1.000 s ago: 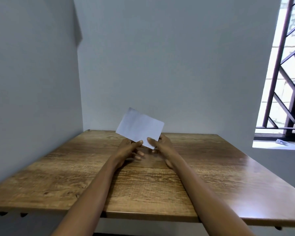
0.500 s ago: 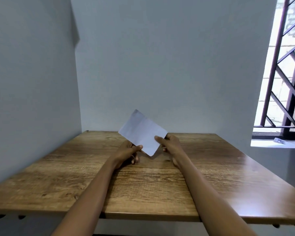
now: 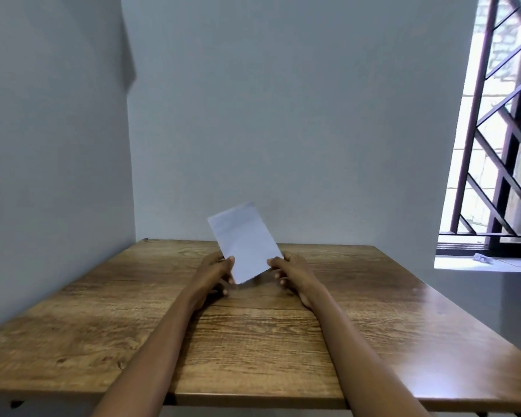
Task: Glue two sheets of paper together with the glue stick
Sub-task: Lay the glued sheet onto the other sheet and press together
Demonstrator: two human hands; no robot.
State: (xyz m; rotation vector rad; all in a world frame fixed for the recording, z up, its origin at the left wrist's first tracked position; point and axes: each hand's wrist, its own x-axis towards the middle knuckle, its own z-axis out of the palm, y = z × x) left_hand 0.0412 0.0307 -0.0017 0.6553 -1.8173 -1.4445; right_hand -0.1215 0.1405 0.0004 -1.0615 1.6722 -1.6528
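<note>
head view: a white rectangular sheet of paper [image 3: 245, 242] stands tilted above the brown wood-grain table [image 3: 253, 341], pinched at its lower edges by the left hand [image 3: 215, 273] and right hand [image 3: 292, 273], fingers closed on it. pale grey walls [image 3: 283, 115] behind; a dark barred window [image 3: 500, 145] to the paper's right.

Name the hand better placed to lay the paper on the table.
Neither clearly: left hand and right hand each pinch a lower edge of the paper, level, just above the table. Use both.
</note>
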